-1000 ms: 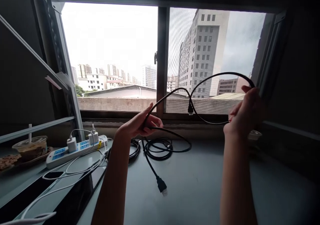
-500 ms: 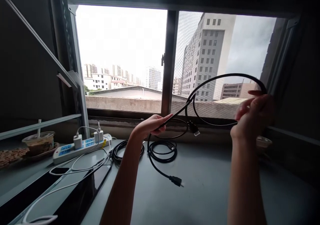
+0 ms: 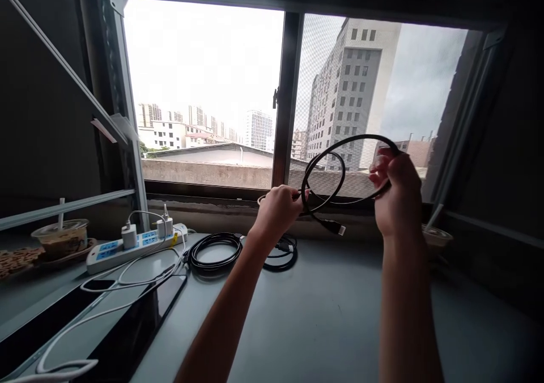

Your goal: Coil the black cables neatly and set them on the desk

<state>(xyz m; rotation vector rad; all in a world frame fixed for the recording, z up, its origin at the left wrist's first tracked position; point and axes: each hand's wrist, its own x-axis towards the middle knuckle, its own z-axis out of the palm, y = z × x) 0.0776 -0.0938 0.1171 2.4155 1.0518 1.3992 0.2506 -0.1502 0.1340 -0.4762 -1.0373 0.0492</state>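
Note:
A black HDMI cable is held up in loose loops before the window, between my two hands. My left hand is closed around it on the left side of the loops. On the right, my right hand grips the cable with bent fingers, and the loop arches over to it. One plug with a metal tip hangs below the loops, between the hands. Beneath my left hand, one coiled black cable lies on the table, partly hidden by the hand and wrist. Another coiled black cable lies left of it.
A white power strip with plugged-in chargers and white cords sits at the left. Dark flat devices lie in front of it. Drink cups stand at the far left and behind my right wrist. A metal frame surrounds the window.
My hands have come closer together, left moving right and up, right moving left. The cable's loops are smaller, and the plug end that hung low over the table is no longer there.

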